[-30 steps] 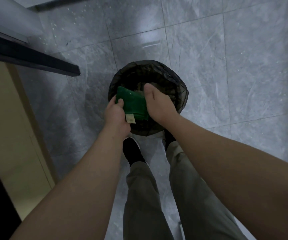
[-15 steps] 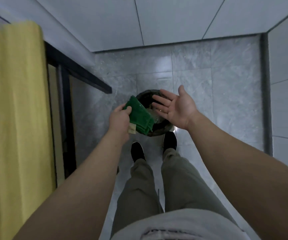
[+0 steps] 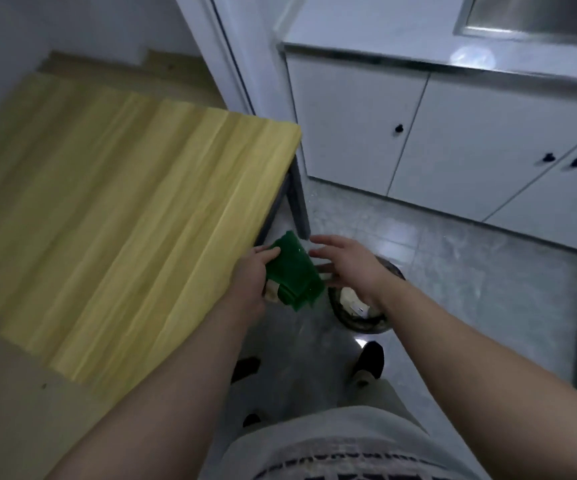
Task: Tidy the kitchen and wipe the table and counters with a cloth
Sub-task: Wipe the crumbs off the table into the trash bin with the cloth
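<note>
**Green cloth held in the left hand, between counter edge and bin**

The left hand (image 3: 250, 275) holds a folded green cloth (image 3: 292, 271) in the air. Its grip is closed on the cloth, the thumb lying across the upper face and the fingers hidden behind the fabric. A small pale tag hangs from the cloth's lower edge, just by the palm. The cloth sits tilted, just off the right edge of the yellow wood counter (image 3: 124, 209) and below that counter's dark leg (image 3: 297, 206).

The right hand (image 3: 352, 265) hovers just beside the cloth on its right. Its grip is spread, with the fingers straight and apart, and it holds nothing. Motion blur hides whether its fingertips touch the cloth.

Under the right wrist a round bin (image 3: 359, 318) with a dark liner stands on the grey tiled floor (image 3: 470, 271). It is partly covered by the hand, and some pale scraps show inside.

Beyond the bin runs a white counter (image 3: 384, 39) with white cupboard doors (image 3: 349, 126) and small black knobs (image 3: 398, 128) below it. The corner of a steel sink (image 3: 539, 15) is set in its top at the far right. The person's dark shoes (image 3: 371, 358) stand on the floor near the bin
</note>
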The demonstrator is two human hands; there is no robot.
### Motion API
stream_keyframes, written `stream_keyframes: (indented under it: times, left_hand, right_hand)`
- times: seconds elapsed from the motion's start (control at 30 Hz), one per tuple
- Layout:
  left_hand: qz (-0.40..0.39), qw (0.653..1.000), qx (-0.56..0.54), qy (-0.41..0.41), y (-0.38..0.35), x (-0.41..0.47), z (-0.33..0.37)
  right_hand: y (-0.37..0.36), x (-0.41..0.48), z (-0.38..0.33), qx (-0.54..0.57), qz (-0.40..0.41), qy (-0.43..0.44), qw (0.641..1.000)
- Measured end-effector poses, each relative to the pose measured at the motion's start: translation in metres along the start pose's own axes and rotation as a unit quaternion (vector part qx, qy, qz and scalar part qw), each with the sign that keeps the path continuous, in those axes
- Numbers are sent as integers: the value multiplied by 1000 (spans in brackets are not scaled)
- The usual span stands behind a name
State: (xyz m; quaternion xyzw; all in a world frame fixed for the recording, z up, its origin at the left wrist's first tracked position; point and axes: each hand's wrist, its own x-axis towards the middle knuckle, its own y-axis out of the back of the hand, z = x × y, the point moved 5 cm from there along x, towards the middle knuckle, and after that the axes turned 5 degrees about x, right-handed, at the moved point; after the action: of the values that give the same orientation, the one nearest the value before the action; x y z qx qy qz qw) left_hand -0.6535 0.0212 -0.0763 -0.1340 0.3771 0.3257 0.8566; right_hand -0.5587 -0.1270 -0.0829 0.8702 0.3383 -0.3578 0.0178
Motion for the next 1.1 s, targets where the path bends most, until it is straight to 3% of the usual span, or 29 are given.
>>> stream_keyframes:
  times: [0.17, 0.33, 0.57, 0.8, 1.1]
  left_hand:
    - [0, 998, -29, -50, 106, -34, 1]
    - [52, 993, -6, -104, 245, -64, -31]
    - [139, 982, -16, -124, 398, -99, -72]
    - [98, 990, -72, -75, 449, -109, -78]
    - [-10, 995, 5, -95, 481, -90, -33]
  right_hand:
    - [-113, -6, 19, -64, -45, 5, 997]
    - [-244, -24, 53, -11, -73, 14, 997]
    - [-399, -56, 87, -107, -66, 75, 989]
    - [-453, -56, 79, -318, -13, 197, 927]
    - [-491, -17, 66, -306, -31, 227, 924]
